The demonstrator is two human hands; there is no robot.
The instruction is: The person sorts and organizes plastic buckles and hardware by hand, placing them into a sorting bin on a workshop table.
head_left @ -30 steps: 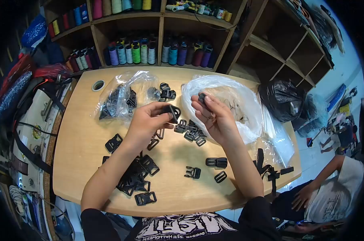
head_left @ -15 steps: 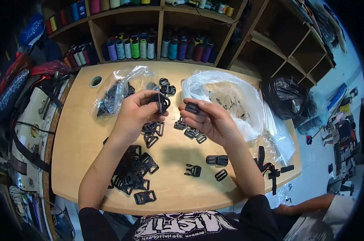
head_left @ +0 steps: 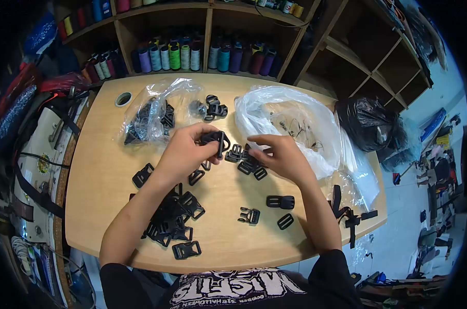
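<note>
My left hand (head_left: 192, 149) is closed around black plastic buckle pieces (head_left: 221, 144), a flat bar and a loop showing past the fingertips. My right hand (head_left: 285, 159) is over a small group of black slide buckles (head_left: 248, 166), thumb and forefinger apart. One dark buckle (head_left: 247, 150) sits right at its thumb tip, among the group. Below my left forearm lies a heap of black side-release buckle parts (head_left: 174, 221). Nearer my right forearm are a pronged buckle half (head_left: 249, 216), a joined buckle (head_left: 280, 202) and an oval slider (head_left: 285, 221).
A clear bag of black parts (head_left: 151, 121) and a tape roll (head_left: 123, 99) lie at the back left of the table (head_left: 104, 206). A white plastic bag (head_left: 254, 116) holds small pieces. Thread spools (head_left: 174, 56) fill shelves behind. Black straps (head_left: 352, 221) lie at right.
My right hand has lowered from holding up a small buckle to the group of slide buckles, its fingers parting. My left hand has moved slightly right and down, still holding its pieces.
</note>
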